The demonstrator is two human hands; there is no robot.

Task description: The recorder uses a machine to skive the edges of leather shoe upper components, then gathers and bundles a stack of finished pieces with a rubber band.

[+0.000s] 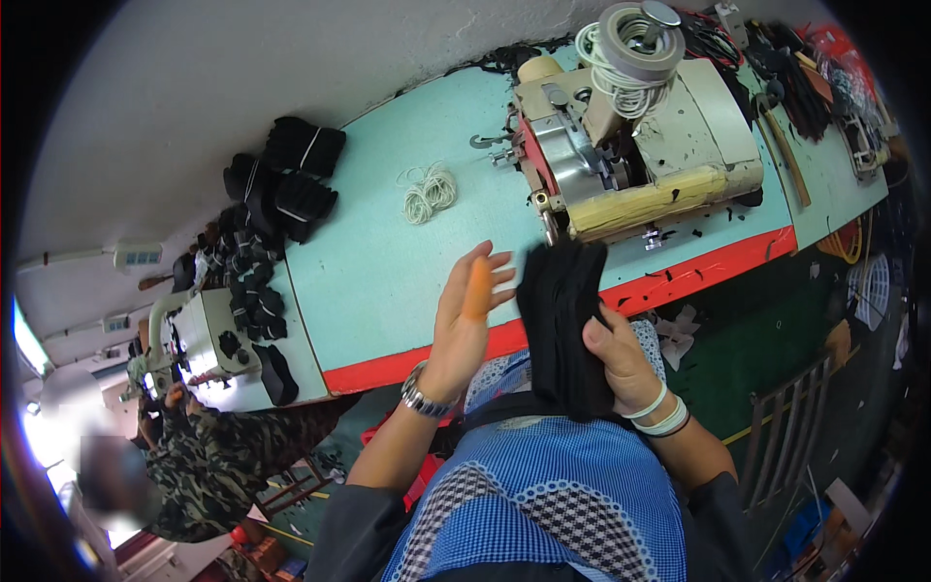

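Observation:
A thick stack of black knitted pieces that look like socks stands upright in front of my apron. My right hand grips the stack along its right side, the thumb lying over the front. White bands circle that wrist. To the left of the stack, my left hand is held up with fingers apart and nothing in it. One of its fingers wears an orange finger cover. Beyond my hands, a loose coil of white string lies on the pale green table.
A cream sewing machine carries a tape roll hung with white string. Tied black bundles are stacked at the left. A co-worker in camouflage sits at another machine. A metal rack stands at right.

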